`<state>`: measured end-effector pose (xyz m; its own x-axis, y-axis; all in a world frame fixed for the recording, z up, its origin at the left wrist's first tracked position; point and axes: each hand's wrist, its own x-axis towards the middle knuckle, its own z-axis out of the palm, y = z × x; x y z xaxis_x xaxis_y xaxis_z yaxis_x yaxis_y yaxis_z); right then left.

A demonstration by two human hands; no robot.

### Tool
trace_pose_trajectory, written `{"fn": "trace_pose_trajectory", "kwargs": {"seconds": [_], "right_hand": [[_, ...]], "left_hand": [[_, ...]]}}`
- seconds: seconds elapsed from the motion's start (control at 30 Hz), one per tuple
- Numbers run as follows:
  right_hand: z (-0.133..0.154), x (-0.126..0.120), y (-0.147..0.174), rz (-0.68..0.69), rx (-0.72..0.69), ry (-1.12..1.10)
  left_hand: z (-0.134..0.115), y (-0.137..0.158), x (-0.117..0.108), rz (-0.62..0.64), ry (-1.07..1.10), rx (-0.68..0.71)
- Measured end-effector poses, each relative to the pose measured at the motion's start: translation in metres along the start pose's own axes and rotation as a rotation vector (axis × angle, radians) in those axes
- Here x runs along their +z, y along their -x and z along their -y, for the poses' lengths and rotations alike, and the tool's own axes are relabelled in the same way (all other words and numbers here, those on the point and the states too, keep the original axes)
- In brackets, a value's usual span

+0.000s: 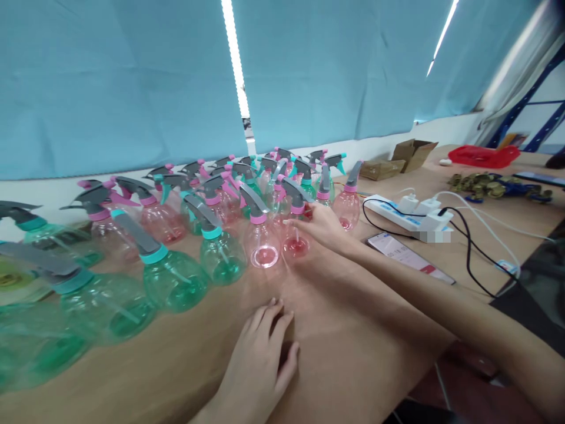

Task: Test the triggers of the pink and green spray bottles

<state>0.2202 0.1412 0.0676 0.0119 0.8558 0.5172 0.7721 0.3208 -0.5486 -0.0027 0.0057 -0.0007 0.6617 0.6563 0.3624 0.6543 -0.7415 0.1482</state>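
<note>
My right hand [324,225] reaches to a clear pink spray bottle [296,244] with a grey trigger head and pink collar. Its thumb lies across the front, just below the collar; the other fingers are partly hidden behind the bottle. My left hand [260,347] rests on the brown table with its fingers apart, holding nothing. Just left of the gripped bottle stands another pink spray bottle [262,241]. Green spray bottles, one of them [176,285] with a turquoise collar, continue the front row toward the left.
More pink and green spray bottles crowd behind, up to the wall below a blue curtain [309,70]. On the right lie a phone [404,254], a power strip [397,215] with chargers and cables, open cardboard boxes [412,156], brass-coloured parts [485,185] and a red tray [483,156].
</note>
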Motion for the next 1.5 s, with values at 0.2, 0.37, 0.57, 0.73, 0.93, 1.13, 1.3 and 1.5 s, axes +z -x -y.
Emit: {"fn": "trace_pose_trajectory", "kwargs": {"seconds": [0.2, 0.37, 0.57, 0.73, 0.93, 1.13, 1.3, 1.5], "right_hand": [[-0.002, 0.006, -0.002, -0.037, -0.024, -0.007], [-0.003, 0.005, 0.012, -0.067, -0.063, -0.027], [-0.024, -0.024, 0.043, -0.182, -0.069, -0.100], [-0.054, -0.045, 0.037, -0.208, 0.042, 0.031], [-0.059, -0.036, 0.003, -0.127, 0.075, 0.081], [-0.044, -0.026, -0.010, -0.065, 0.174, 0.148], [-0.043, -0.026, -0.011, -0.034, 0.212, 0.207], [-0.043, -0.032, -0.007, -0.002, 0.196, 0.233]], "left_hand": [[0.002, 0.000, 0.001, -0.016, -0.030, 0.028], [0.004, 0.002, 0.003, -0.046, -0.056, 0.052], [0.007, 0.001, 0.003, -0.074, -0.078, 0.075], [0.011, 0.001, 0.004, -0.099, -0.086, 0.064], [0.012, -0.002, 0.006, -0.098, -0.088, 0.026], [0.012, -0.011, 0.004, -0.097, -0.063, -0.028], [0.008, -0.020, 0.003, -0.078, -0.056, -0.051], [-0.007, -0.051, 0.013, 0.002, 0.007, -0.064]]}}
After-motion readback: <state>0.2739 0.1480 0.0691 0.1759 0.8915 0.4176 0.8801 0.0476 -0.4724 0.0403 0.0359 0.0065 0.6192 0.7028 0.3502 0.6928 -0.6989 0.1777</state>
